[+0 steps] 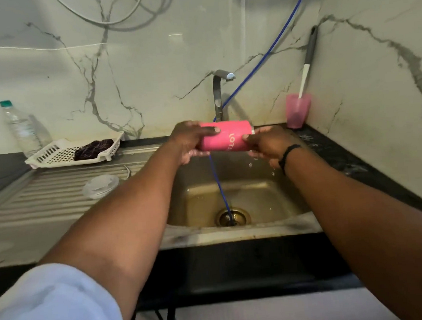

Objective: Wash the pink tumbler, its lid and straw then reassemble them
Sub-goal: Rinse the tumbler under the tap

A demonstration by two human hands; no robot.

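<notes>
The pink tumbler (231, 138) lies on its side in the air above the steel sink (238, 229), its open end to the right. My left hand (191, 142) grips its base end, thumb across the top. My right hand (266, 142) holds the rim end; water drops fall beneath it. The clear lid (101, 185) rests on the ribbed drainboard to the left. A thin metal straw (128, 170) lies on the drainboard just right of the lid, mostly hidden.
The tap (221, 93) stands behind the tumbler. A blue hose (219, 184) runs down into the drain. A white basket (75, 152) with a dark cloth and a water bottle (20, 129) sit back left. A pink cup (298, 110) with a brush stands back right.
</notes>
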